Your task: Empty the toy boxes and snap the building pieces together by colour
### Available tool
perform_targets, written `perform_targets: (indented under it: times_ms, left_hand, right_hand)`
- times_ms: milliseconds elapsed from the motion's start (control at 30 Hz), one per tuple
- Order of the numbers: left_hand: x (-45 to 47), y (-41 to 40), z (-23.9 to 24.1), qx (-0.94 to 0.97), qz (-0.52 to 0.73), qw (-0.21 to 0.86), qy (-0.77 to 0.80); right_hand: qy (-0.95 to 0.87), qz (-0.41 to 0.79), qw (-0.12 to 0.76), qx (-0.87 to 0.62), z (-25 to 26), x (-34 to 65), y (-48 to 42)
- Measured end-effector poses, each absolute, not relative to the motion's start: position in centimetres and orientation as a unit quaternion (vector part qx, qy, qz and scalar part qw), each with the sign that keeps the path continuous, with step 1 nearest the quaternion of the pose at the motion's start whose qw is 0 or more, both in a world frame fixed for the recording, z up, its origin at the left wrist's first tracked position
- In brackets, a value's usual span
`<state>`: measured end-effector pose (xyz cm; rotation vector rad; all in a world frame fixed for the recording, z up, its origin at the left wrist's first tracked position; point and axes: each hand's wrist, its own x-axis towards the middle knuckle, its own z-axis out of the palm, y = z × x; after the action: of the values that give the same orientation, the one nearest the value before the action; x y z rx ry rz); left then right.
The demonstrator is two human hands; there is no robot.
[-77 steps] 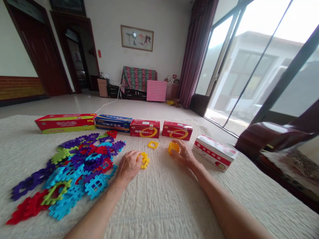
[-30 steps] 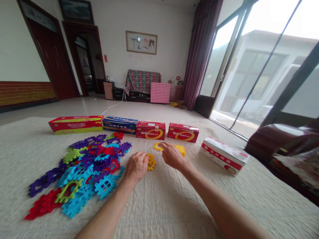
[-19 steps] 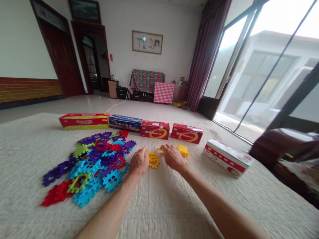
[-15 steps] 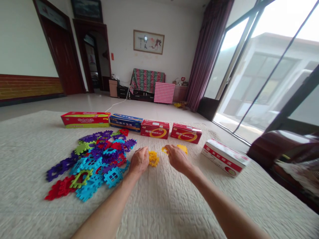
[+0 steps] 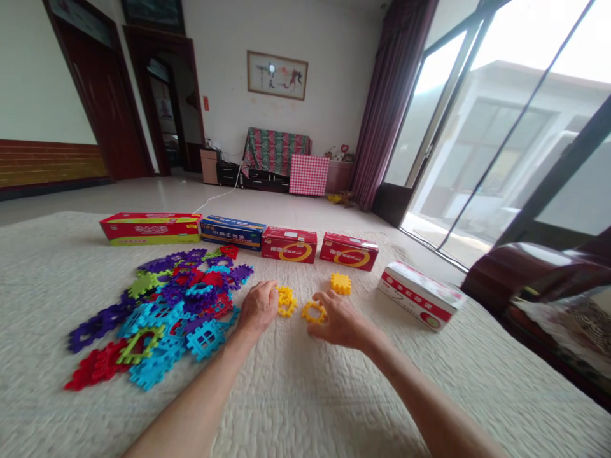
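Note:
My left hand (image 5: pixel 259 308) is closed at the left edge of some yellow interlocking building pieces (image 5: pixel 287 303), its fingertips partly hidden behind the knuckles. My right hand (image 5: pixel 340 319) has thumb and fingers around a yellow open-centred building piece (image 5: pixel 312 312) low over the mat. Just beyond the right hand lies a solid yellow block (image 5: pixel 340 284) with notched edges. To the left of my left hand spreads a loose heap of purple, blue, red and green notched pieces (image 5: pixel 186 299).
Across the back of the quilted mat (image 5: pixel 296 394) stand a red-and-green box (image 5: pixel 151 229), a blue box (image 5: pixel 233 234) and two red boxes (image 5: pixel 289 245). A white-and-red box (image 5: pixel 420 295) sits at the right, near dark furniture (image 5: pixel 515 280).
My right hand has come back toward me with the open-centred yellow piece, away from the solid yellow block. My left hand stays by its yellow pieces. The view has shifted slightly.

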<state>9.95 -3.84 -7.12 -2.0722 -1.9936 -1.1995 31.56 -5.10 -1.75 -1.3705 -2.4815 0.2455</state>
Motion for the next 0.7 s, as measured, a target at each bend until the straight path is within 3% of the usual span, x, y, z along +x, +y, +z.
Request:
perform_targets:
  times_ms: [200,467,700]
  left_hand:
    - [10.0,-3.9,-7.1,-0.667,-0.377,0.010,-0.643]
    - [9.8,-3.7,-7.5,-0.672,-0.388,0.009,-0.630]
    - [9.8,-3.5,-7.7,-0.675,-0.393,0.011,-0.624]
  right_hand:
    - [-0.863,0.106,0.161,-0.467,-1.4,31.7,-4.8]
    - [-0.795,0.067,0.361,-0.484,-1.4,35.3,0.2]
    - [-0.773,0.065,0.405,-0.485,-3.6,37.0,2.6]
